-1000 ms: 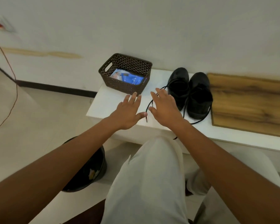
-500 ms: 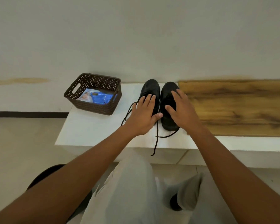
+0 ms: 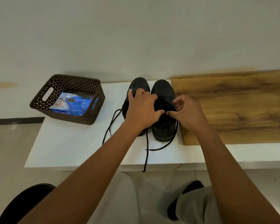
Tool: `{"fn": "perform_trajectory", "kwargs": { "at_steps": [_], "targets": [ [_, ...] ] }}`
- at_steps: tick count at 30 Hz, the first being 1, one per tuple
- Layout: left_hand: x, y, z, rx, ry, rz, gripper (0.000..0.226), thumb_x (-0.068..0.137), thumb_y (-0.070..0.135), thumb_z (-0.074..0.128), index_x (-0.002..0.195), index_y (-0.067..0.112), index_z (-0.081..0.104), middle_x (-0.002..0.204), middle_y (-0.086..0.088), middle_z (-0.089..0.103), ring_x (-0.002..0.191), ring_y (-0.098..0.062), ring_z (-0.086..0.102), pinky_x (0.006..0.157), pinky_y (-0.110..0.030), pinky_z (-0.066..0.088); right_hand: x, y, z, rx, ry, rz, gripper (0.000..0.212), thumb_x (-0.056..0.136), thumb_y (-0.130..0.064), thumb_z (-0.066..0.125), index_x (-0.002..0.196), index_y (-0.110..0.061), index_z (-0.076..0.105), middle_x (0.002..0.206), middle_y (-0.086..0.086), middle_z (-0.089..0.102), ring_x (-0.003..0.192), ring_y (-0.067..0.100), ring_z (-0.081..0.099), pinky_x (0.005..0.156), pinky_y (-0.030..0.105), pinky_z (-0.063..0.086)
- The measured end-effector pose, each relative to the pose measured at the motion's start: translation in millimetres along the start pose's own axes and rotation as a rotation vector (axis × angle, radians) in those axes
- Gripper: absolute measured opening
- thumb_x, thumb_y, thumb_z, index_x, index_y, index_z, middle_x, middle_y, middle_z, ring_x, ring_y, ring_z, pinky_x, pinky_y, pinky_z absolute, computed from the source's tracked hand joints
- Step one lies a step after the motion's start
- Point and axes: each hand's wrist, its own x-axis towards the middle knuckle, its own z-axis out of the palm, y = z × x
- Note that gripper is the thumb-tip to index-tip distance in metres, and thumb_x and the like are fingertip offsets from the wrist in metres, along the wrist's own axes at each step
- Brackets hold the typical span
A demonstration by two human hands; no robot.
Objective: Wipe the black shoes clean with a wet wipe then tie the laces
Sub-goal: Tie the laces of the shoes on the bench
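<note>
Two black shoes stand side by side on the white bench, toes toward the wall. My left hand lies over the left shoe, fingers wrapped around its upper. My right hand curls over the tongue of the right shoe, thumb and fingers pinching at its side. Loose black laces trail from both shoes across the bench, and one hangs over the front edge. A blue wet wipe pack lies in the brown basket to the left.
A wooden board lies on the bench right of the shoes, almost touching them. A dark round bin stands on the floor at lower left. My knees in light trousers are below the bench edge. A white wall rises behind.
Both hands moved from the air before the bench onto the shoes and have closed on them. The view has turned toward the shoes and come nearer.
</note>
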Motion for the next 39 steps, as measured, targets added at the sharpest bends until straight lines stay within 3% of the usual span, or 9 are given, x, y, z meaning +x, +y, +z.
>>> {"fn": "perform_trajectory", "kwargs": {
  "at_steps": [4,9,14,17,24,31,35,39],
  "targets": [
    [4,4,8,0.080,0.044,-0.036,0.025,0.079,0.043,0.064,0.098,0.027,0.065,0.088,0.008,0.063,0.111,-0.021,0.049,0.116,-0.057,0.017,10,3,5,-0.048,0.011,-0.030,0.030,0.081,-0.024,0.085,0.105,-0.024,0.068,0.091,-0.010,0.065,0.084,0.008,0.063,0.073,0.026,0.055],
    [9,3,13,0.026,0.083,-0.049,0.009,0.081,0.028,0.065,0.088,0.026,0.069,0.077,0.008,0.062,0.104,-0.017,0.050,0.116,-0.050,0.022,12,2,4,-0.090,0.054,-0.088,0.019,0.082,-0.017,0.082,0.099,-0.023,0.074,0.082,-0.011,0.065,0.076,0.006,0.063,0.068,0.020,0.051],
    [5,6,5,0.021,0.084,-0.020,0.012,0.082,0.024,0.062,0.088,0.027,0.072,0.074,0.009,0.061,0.100,-0.016,0.048,0.100,-0.039,0.035,5,-2,-5,-0.086,0.061,-0.107,0.015,0.083,-0.014,0.081,0.096,-0.020,0.077,0.082,-0.008,0.067,0.074,0.005,0.063,0.066,0.019,0.050],
    [-5,10,-2,0.015,0.076,-0.015,0.014,0.083,0.023,0.061,0.090,0.028,0.072,0.075,0.009,0.060,0.099,-0.015,0.046,0.090,-0.035,0.033,-7,-4,-9,-0.096,0.040,-0.100,0.014,0.083,-0.014,0.081,0.095,-0.021,0.077,0.081,-0.009,0.067,0.073,0.006,0.063,0.065,0.020,0.050],
    [-43,17,-8,-0.019,0.047,-0.032,0.018,0.083,0.024,0.061,0.093,0.031,0.073,0.074,0.011,0.061,0.096,-0.014,0.044,0.082,-0.032,0.031,-44,1,-10,-0.089,-0.010,-0.063,0.016,0.077,-0.012,0.083,0.084,-0.024,0.075,0.074,-0.009,0.066,0.066,0.005,0.062,0.060,0.018,0.044],
    [-61,24,0,-0.090,0.052,-0.127,0.017,0.085,0.026,0.062,0.098,0.030,0.073,0.081,0.012,0.064,0.100,-0.014,0.045,0.081,-0.035,0.039,-54,2,-8,-0.061,-0.099,0.014,0.024,0.077,-0.012,0.087,0.085,-0.025,0.068,0.073,-0.004,0.067,0.064,0.010,0.063,0.062,0.024,0.050],
    [-64,24,1,-0.140,0.083,-0.165,0.017,0.085,0.027,0.065,0.100,0.031,0.073,0.084,0.014,0.065,0.103,-0.012,0.045,0.084,-0.033,0.038,-52,-2,-17,0.005,-0.190,0.056,0.026,0.076,-0.020,0.092,0.090,-0.022,0.070,0.074,-0.001,0.070,0.063,0.008,0.064,0.060,0.021,0.046],
    [-62,20,-2,-0.275,0.080,-0.249,0.018,0.083,0.034,0.073,0.100,0.036,0.072,0.099,0.012,0.062,0.105,-0.010,0.049,0.092,-0.027,0.033,-51,-2,-33,0.089,-0.256,0.059,0.016,0.083,-0.016,0.085,0.095,-0.021,0.075,0.077,0.003,0.073,0.071,0.010,0.068,0.072,0.025,0.051]
  ]
}}
